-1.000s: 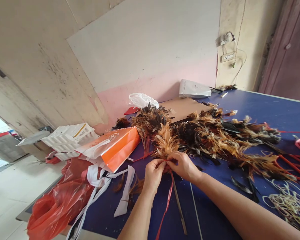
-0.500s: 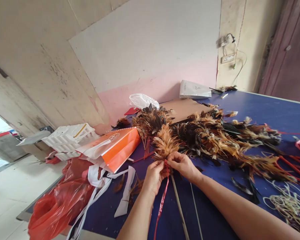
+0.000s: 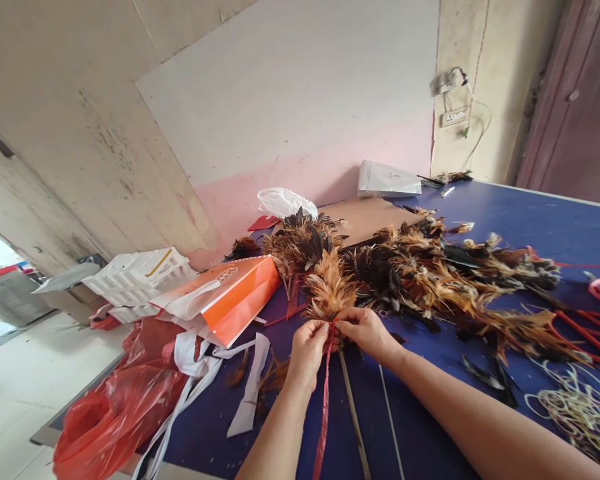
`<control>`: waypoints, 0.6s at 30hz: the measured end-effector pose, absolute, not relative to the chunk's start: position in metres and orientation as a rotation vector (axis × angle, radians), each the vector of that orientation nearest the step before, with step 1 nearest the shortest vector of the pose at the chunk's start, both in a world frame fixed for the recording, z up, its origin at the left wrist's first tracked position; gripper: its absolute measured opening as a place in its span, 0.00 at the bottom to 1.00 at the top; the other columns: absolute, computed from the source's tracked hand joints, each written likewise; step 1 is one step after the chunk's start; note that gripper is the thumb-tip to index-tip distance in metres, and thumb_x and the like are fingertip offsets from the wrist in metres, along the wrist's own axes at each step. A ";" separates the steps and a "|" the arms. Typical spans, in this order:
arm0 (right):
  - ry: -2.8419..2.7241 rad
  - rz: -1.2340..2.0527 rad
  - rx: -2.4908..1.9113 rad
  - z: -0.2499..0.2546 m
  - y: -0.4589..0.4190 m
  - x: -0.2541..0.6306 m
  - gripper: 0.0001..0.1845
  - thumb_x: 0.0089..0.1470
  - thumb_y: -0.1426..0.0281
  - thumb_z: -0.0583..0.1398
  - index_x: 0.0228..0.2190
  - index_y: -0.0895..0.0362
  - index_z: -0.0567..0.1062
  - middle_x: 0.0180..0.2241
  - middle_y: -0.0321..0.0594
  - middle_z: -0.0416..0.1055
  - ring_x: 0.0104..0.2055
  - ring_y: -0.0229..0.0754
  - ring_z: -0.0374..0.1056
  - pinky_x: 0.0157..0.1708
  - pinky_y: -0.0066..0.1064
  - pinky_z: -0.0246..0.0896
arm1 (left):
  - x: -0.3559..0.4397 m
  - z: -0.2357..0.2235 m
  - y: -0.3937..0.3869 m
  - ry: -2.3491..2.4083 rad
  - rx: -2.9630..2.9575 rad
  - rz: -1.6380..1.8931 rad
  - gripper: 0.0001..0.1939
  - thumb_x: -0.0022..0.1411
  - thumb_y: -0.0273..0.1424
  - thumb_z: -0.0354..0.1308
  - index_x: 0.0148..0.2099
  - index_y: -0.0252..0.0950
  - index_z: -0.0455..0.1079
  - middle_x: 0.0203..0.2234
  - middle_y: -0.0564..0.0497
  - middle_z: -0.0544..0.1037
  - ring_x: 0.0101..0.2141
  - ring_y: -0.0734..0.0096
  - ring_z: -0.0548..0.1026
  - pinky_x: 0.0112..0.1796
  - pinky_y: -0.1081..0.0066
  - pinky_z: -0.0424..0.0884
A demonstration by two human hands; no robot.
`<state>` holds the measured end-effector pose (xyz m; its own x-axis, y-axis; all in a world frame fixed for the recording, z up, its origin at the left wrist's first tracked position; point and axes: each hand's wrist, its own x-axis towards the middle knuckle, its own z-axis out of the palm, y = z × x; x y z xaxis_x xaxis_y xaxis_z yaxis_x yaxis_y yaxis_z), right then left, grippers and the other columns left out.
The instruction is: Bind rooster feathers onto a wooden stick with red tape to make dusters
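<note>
A tuft of orange-brown feathers (image 3: pixel 329 283) sits at the top of a thin wooden stick (image 3: pixel 354 417), which runs down toward me. My left hand (image 3: pixel 307 350) pinches a red plastic ribbon (image 3: pixel 323 413) right at the base of the feathers. From the other side, my right hand (image 3: pixel 367 335) is closed with thumb and index finger on the same ribbon, close against the left fingertips. The ribbon's long tail hangs down between my forearms. Whether there is a knot or a wrap under my fingers is hidden.
Long feather bundles (image 3: pixel 445 273) spread over the blue table (image 3: pixel 520 207) to the right, with tangled pale string (image 3: pixel 577 407) nearer me. At left lie an orange paper bag (image 3: pixel 243 300), a red plastic bag (image 3: pixel 123 400) and a white strip (image 3: pixel 250 387). Cardboard (image 3: pixel 367 220) lies behind.
Both hands stay at the feather base with only small finger movements. The ribbon's hanging tail has straightened and looks wider. The view has shifted very slightly.
</note>
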<state>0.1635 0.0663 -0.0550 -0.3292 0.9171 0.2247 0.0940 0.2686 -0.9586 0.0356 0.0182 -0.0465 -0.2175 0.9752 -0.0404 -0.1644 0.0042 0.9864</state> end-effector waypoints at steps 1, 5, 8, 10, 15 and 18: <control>-1.605 1.223 -0.949 -0.056 0.066 0.162 0.08 0.44 0.70 0.56 0.23 0.61 0.75 0.21 0.37 0.69 0.23 0.35 0.61 0.24 0.25 0.56 | 0.036 -0.047 0.018 1.247 0.953 1.425 0.15 0.46 0.37 0.64 0.29 0.30 0.69 0.19 0.50 0.75 0.21 0.75 0.71 0.26 0.74 0.68; -1.478 1.318 -0.924 -0.060 0.064 0.158 0.06 0.43 0.71 0.56 0.24 0.61 0.72 0.19 0.34 0.66 0.20 0.32 0.58 0.21 0.24 0.54 | 0.035 -0.047 0.018 1.230 0.933 1.431 0.14 0.46 0.37 0.64 0.29 0.30 0.69 0.18 0.51 0.74 0.20 0.76 0.71 0.24 0.76 0.68; -1.473 1.320 -0.887 -0.061 0.065 0.157 0.06 0.44 0.70 0.56 0.25 0.60 0.71 0.18 0.33 0.66 0.20 0.32 0.59 0.21 0.23 0.54 | 0.035 -0.047 0.018 1.204 0.946 1.422 0.14 0.46 0.35 0.65 0.31 0.30 0.69 0.21 0.49 0.75 0.22 0.76 0.72 0.25 0.76 0.68; -1.475 1.315 -0.895 -0.060 0.066 0.158 0.06 0.45 0.69 0.56 0.25 0.59 0.71 0.16 0.32 0.65 0.19 0.33 0.59 0.19 0.23 0.54 | 0.035 -0.046 0.018 1.187 0.955 1.402 0.15 0.44 0.33 0.66 0.33 0.30 0.69 0.23 0.48 0.76 0.23 0.75 0.73 0.26 0.76 0.69; -1.476 1.280 -0.936 -0.057 0.064 0.160 0.07 0.49 0.67 0.55 0.24 0.58 0.68 0.13 0.30 0.62 0.16 0.33 0.57 0.18 0.24 0.53 | 0.037 -0.043 0.016 1.202 1.016 1.356 0.16 0.42 0.31 0.67 0.35 0.30 0.70 0.22 0.48 0.76 0.22 0.75 0.72 0.23 0.77 0.67; -1.499 1.252 -0.923 -0.058 0.065 0.160 0.09 0.50 0.66 0.54 0.23 0.57 0.67 0.12 0.30 0.63 0.16 0.33 0.57 0.18 0.24 0.53 | 0.037 -0.042 0.015 1.214 1.100 1.329 0.15 0.45 0.31 0.65 0.36 0.30 0.72 0.23 0.48 0.76 0.21 0.77 0.70 0.20 0.78 0.63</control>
